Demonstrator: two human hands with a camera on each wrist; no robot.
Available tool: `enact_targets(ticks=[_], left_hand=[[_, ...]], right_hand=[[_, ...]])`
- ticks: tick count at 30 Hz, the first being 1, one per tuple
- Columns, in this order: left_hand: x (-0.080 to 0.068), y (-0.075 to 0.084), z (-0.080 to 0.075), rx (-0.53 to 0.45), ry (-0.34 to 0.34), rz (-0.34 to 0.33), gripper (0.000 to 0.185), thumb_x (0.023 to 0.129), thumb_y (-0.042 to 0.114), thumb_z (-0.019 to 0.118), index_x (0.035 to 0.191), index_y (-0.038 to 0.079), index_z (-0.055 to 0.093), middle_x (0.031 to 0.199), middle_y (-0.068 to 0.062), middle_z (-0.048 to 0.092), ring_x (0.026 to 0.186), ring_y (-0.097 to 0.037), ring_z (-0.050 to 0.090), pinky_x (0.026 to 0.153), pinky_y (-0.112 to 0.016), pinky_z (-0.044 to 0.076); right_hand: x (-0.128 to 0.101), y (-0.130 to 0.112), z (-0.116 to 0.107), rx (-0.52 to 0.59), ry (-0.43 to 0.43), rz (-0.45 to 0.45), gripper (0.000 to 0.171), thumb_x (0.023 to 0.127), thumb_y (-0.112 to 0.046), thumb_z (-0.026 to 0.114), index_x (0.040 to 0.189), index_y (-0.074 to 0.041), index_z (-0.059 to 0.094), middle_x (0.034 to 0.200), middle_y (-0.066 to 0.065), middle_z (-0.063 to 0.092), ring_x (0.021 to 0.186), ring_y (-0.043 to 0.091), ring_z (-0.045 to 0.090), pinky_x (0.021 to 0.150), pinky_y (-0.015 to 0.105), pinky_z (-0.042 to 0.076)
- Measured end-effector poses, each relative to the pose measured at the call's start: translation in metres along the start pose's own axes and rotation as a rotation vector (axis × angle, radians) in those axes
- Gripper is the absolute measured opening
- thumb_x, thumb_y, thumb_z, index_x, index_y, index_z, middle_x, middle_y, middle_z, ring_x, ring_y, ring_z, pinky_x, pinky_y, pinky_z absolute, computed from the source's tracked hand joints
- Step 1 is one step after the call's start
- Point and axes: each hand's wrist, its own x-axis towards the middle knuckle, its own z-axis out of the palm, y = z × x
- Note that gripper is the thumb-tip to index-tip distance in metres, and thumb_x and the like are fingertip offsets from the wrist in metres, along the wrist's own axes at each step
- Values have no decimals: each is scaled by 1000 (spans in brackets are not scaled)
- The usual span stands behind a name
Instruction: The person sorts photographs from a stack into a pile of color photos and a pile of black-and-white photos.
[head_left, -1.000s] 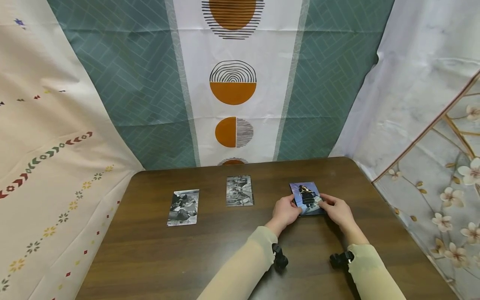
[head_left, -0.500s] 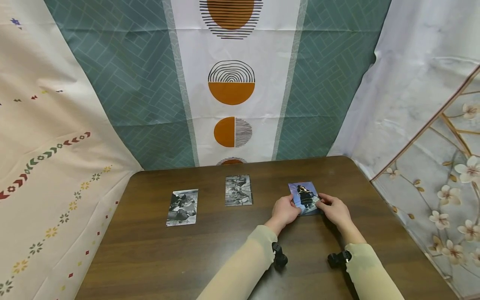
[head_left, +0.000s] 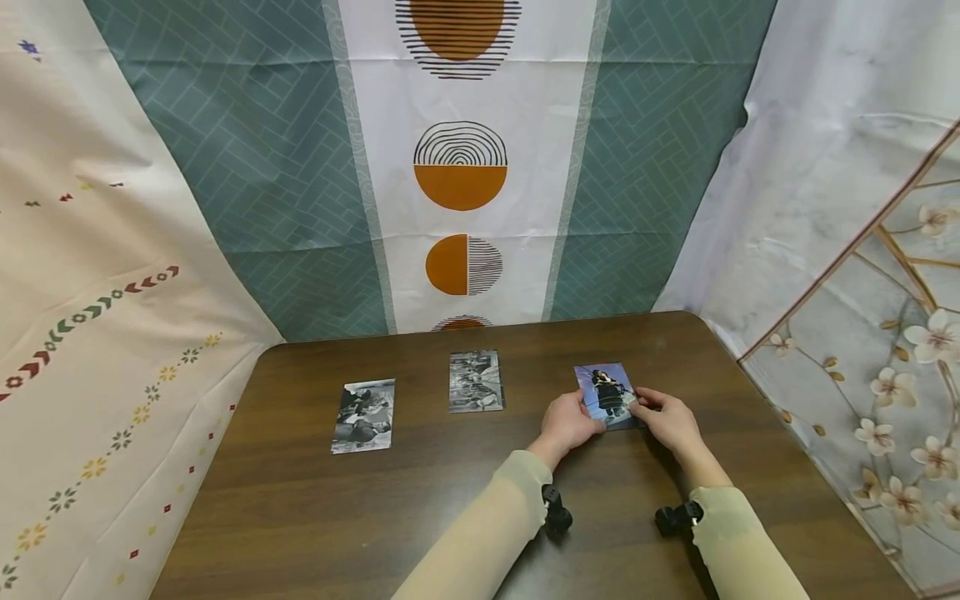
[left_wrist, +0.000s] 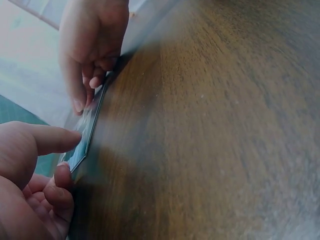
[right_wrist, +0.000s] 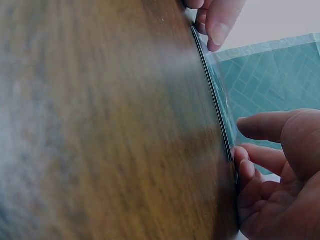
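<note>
A colour photo print (head_left: 606, 390), with a dark figure on a blue and violet ground, lies at the right of the table on at least one more print, whose edge shows below it. My left hand (head_left: 567, 422) pinches its left edge, thumb on top. At the opposite edge my right hand (head_left: 669, 419) does the same, thumb over the lower right side. In the left wrist view, the left hand (left_wrist: 32, 175) has its fingers curled against a corner of the thin stack. The right wrist view has the right fingers (right_wrist: 244, 172) at the stack's edge.
Black-and-white photo prints lie flat to the left: one (head_left: 363, 416) at the left, another (head_left: 476, 381) near the back middle. Patterned cloths (head_left: 630, 208) hang behind and beside the brown wooden table (head_left: 420, 500).
The dark strip at the lower right of the colour print has narrowed, so the prints lie more evenly. Both hands keep their places; the head view has shifted slightly.
</note>
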Motion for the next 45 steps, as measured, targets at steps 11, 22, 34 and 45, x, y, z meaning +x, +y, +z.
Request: enact_targets(ticks=[11,22,34,45], left_hand=[[0,0,-2,-9,3,-29,79,80,21,92,151,4,61,71,9,57,67,-8,50,69,-25,43],[-2,1,-5,-13,3,-38,79,81,20,90,152,5,59,71,10,56,67,-8,49,70,-25,42],[-5,-3,-7,-185,5,-34,78,81,10,89,152,0,58,77,6,58,67,-7,50,65,-23,43],[-14,-11,-25,-418,-10,-14,62,89,8,84,146,0,63,81,2,57,69,-10,52,62,-24,44]], right_hand=[[2,-2,2,23,-5,0,54,105,-28,67,148,3,59,136,26,66,129,44,56,110,61,39],[2,-5,1,40,4,-7,53,105,-27,68,148,3,60,137,26,66,129,43,57,109,58,40],[3,-6,2,95,-13,16,55,106,-28,66,149,4,57,140,29,62,131,44,54,111,60,38],[5,-25,11,103,46,-37,52,106,-25,65,150,3,58,137,27,65,129,43,56,110,57,40]])
